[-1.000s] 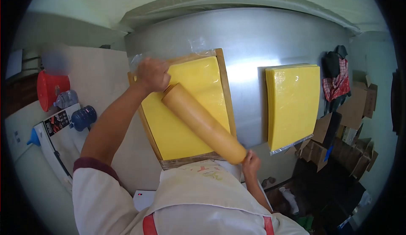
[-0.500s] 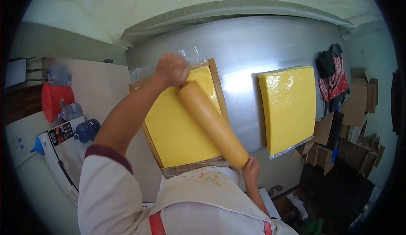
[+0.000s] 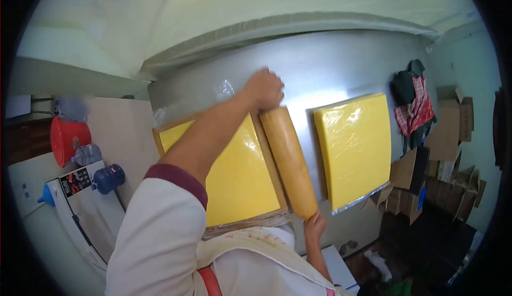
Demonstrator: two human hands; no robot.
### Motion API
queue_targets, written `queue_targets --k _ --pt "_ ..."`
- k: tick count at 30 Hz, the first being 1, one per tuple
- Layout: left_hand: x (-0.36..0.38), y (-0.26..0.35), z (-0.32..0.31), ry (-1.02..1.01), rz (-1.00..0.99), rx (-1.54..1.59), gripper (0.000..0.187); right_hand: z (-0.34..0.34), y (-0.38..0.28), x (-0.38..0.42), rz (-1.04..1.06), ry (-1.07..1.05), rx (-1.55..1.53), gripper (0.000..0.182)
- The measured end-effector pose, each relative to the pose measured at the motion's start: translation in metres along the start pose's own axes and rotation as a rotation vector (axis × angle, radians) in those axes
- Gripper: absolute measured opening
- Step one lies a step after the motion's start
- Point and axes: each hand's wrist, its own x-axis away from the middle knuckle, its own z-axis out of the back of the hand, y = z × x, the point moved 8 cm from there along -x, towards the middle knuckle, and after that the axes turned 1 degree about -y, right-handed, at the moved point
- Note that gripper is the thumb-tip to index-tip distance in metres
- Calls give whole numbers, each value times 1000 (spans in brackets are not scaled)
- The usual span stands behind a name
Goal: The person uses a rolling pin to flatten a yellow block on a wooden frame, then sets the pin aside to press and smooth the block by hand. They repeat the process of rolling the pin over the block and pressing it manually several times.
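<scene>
A large wooden rolling pin (image 3: pixel 291 165) is held between my two hands, slanting along the right side of a wooden frame (image 3: pixel 273 174). My left hand (image 3: pixel 264 89) is closed around its far handle, over the metal tabletop. Near my body, my right hand (image 3: pixel 314 224) grips the near handle. Inside the frame lies a flat, smooth yellow slab (image 3: pixel 240 176), shiny along its upper right part; my left forearm hides some of it. Clear plastic film (image 3: pixel 225 88) sticks out past the frame's far edge.
To the right, a plastic-wrapped yellow stack (image 3: pixel 354 149) rests on the metal table (image 3: pixel 213 67). Dark and red checked cloth (image 3: pixel 413 104) lies at the table's right end. Cardboard boxes (image 3: pixel 448 131) stand beyond it. A red bucket (image 3: pixel 69 139) and water bottles (image 3: pixel 109 179) are at left.
Both hands stay on the rolling pin. Its far end has swung right and the pin has moved off the yellow slab to the frame's right side. The view has shifted slightly.
</scene>
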Motion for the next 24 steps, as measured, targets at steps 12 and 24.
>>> queue_targets --k 12,24 --pt "153 38 23 168 130 82 10 43 14 49 60 6 -67 36" --pt "534 131 -56 -144 1061 356 27 -4 -320 -137 1207 -50 371 30"
